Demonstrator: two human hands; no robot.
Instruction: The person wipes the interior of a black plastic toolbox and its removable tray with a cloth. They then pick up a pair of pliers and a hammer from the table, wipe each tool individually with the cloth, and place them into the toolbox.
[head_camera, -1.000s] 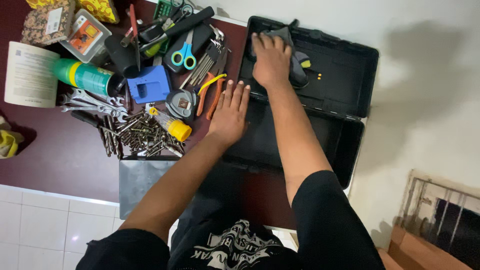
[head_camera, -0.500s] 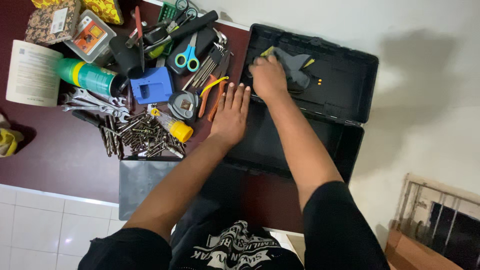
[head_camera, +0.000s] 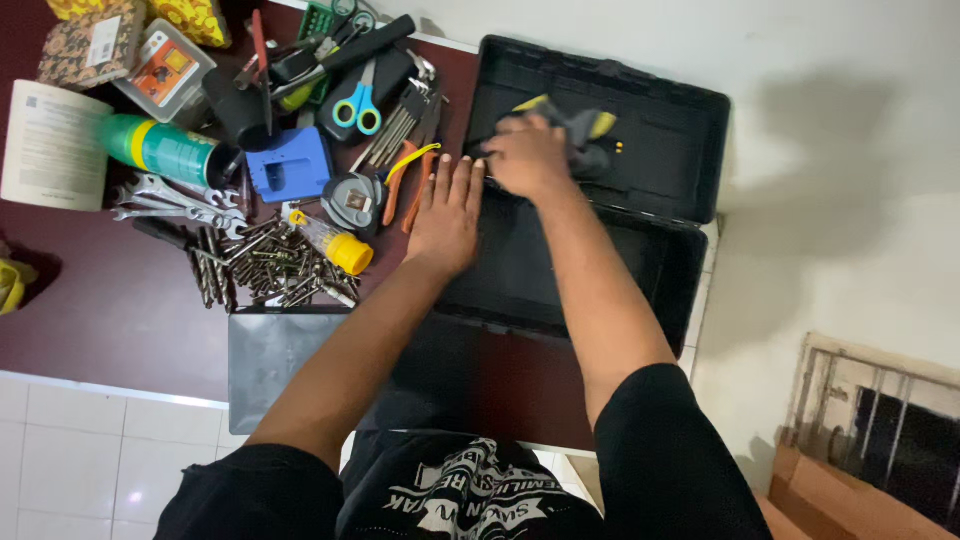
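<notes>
An open black toolbox (head_camera: 690, 260) stands on the dark red table (head_camera: 110, 310), its lid (head_camera: 680, 150) folded back. My right hand (head_camera: 528, 160) is closed on a grey and yellow cloth (head_camera: 585, 135) and presses it against the inside of the lid. My left hand (head_camera: 447, 212) lies flat, fingers spread, on the toolbox's left edge, next to orange-handled pliers (head_camera: 408, 182).
Left of the toolbox lies a heap of tools: blue-handled scissors (head_camera: 358, 105), a blue block (head_camera: 290, 165), a tape measure (head_camera: 352, 202), several wrenches (head_camera: 165, 197), screws and bits (head_camera: 270, 265), a green spray can (head_camera: 165, 150). A grey tray (head_camera: 275, 360) sits at the table's near edge.
My right hand has slid the cloth leftward and down across the lid's inside. My left hand stays in place on the toolbox edge.
</notes>
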